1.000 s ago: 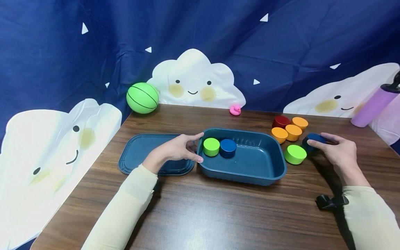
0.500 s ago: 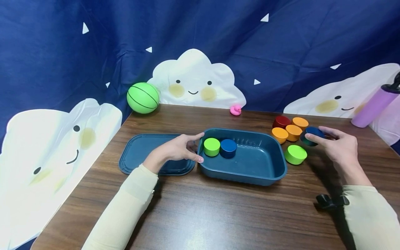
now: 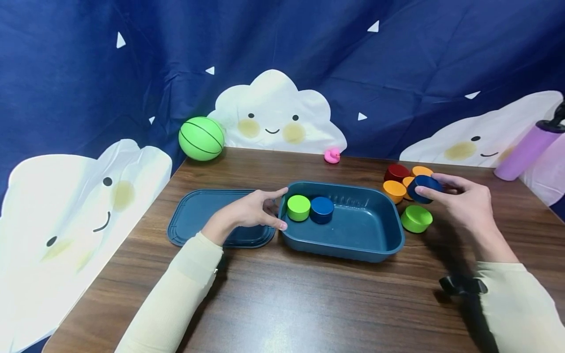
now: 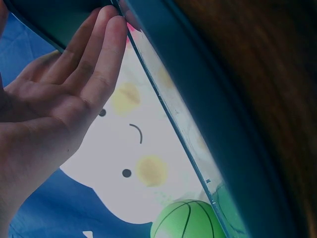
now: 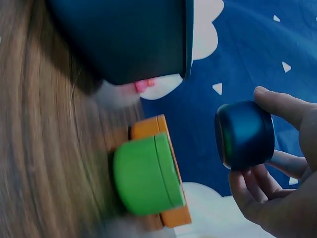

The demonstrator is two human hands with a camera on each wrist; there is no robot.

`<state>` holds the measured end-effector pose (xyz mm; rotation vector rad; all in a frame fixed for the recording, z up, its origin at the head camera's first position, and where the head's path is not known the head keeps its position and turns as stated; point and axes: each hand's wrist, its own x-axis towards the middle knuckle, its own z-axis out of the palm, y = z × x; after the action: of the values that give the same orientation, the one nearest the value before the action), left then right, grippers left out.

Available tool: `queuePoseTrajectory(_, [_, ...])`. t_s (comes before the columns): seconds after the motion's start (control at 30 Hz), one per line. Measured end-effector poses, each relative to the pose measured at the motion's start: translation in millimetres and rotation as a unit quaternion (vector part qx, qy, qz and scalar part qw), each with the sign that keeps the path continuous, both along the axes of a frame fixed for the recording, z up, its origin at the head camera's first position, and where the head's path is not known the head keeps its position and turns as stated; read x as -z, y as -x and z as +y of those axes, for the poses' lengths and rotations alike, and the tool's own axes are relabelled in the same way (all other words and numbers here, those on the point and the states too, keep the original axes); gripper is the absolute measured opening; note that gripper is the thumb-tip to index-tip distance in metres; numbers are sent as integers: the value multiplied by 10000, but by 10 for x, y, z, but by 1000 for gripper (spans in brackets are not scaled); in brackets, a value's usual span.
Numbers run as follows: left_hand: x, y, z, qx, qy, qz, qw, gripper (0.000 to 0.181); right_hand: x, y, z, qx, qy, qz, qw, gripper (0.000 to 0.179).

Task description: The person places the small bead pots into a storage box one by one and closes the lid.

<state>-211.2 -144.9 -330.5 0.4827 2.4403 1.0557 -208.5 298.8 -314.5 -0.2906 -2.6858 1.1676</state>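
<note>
My right hand [image 3: 471, 202] pinches a blue round lidded tin [image 5: 246, 135] between thumb and fingers. The tin is lifted off the table, over the orange tins in the head view. Below it stands a lime green tin [image 3: 416, 218], right beside the dark teal basin [image 3: 342, 250]. My left hand [image 3: 249, 210] rests against the basin's left end, thumb and forefinger spread along the rim; its fingers [image 4: 101, 64] look straight in the left wrist view. Inside the basin, another green tin [image 3: 298, 208] and another blue tin [image 3: 321, 210] sit side by side at the left end.
A teal lid [image 3: 198, 215] lies left of the basin, partly under my left forearm. Orange tins [image 3: 394, 191] and a dark red tin [image 3: 397, 172] cluster behind its right end. Farther back are a green ball [image 3: 201, 138], a pink duck [image 3: 332, 155] and a purple pump [image 3: 529, 147].
My right hand has raised the blue tin from the table and carried it left, over the orange tins. The left hand and the basin have stayed in place.
</note>
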Motion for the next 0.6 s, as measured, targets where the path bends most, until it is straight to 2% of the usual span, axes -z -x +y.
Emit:
queuePoseTrajectory(0.37, [19, 11, -3, 12, 3, 30, 10000, 98, -53, -73, -220, -482, 44, 170, 9987, 74])
queuePoseTrajectory(0.6, [24, 11, -7, 0, 1, 17, 10000, 98, -55, -83, -329, -675, -43, -56, 9977, 77])
